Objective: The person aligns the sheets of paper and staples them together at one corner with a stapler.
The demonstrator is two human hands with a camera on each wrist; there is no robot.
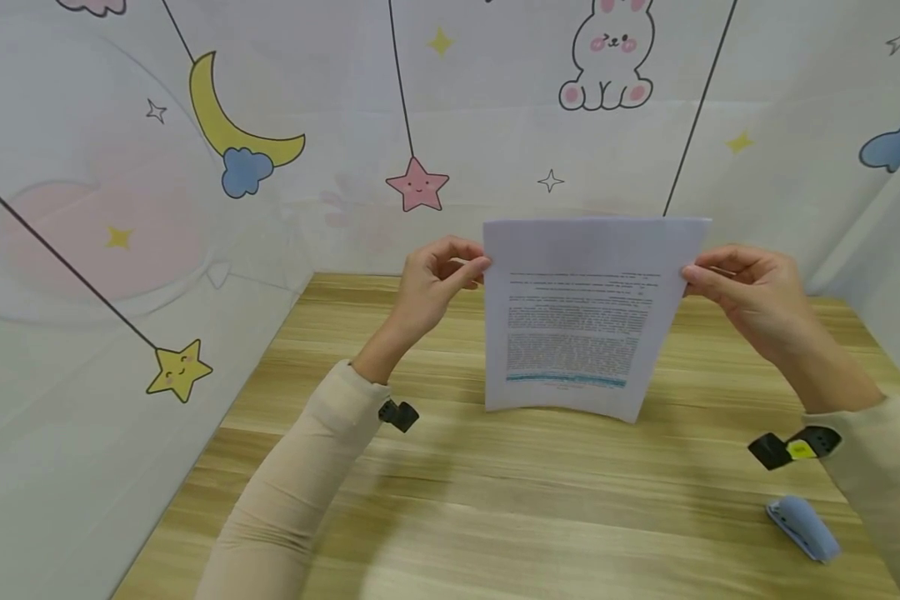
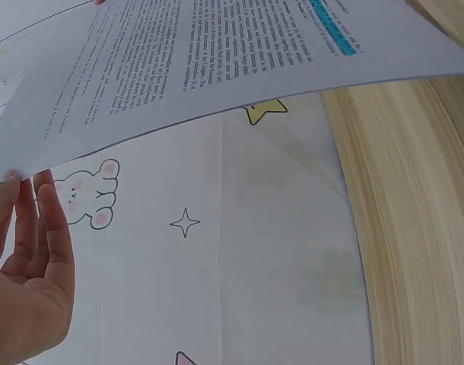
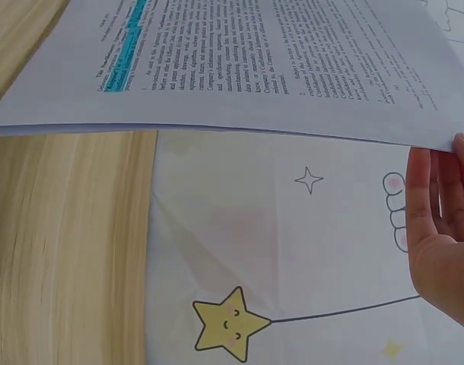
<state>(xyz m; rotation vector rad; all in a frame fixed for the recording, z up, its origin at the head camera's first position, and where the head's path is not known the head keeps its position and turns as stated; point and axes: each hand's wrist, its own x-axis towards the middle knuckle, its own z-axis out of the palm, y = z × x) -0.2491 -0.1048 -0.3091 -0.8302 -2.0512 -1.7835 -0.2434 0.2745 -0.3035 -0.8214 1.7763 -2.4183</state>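
Note:
A stack of printed paper (image 1: 570,333) stands upright over the table, its text upside down in the head view and a blue highlighted band near the lower edge. My left hand (image 1: 444,275) pinches its left edge near the top between thumb and fingers. At the opposite edge, my right hand (image 1: 753,292) pinches the paper the same way. In the left wrist view the paper (image 2: 201,68) spreads above the left hand (image 2: 34,266). The right wrist view shows the paper's thin layered edge, with the right hand (image 3: 445,220) at its corner.
A small light-blue stapler (image 1: 802,527) lies on the wooden table (image 1: 540,500) at the front right, near the right forearm. Behind the table hangs a white cloth (image 1: 495,108) printed with stars, a moon and a rabbit. Each wrist carries a small black camera (image 1: 399,414).

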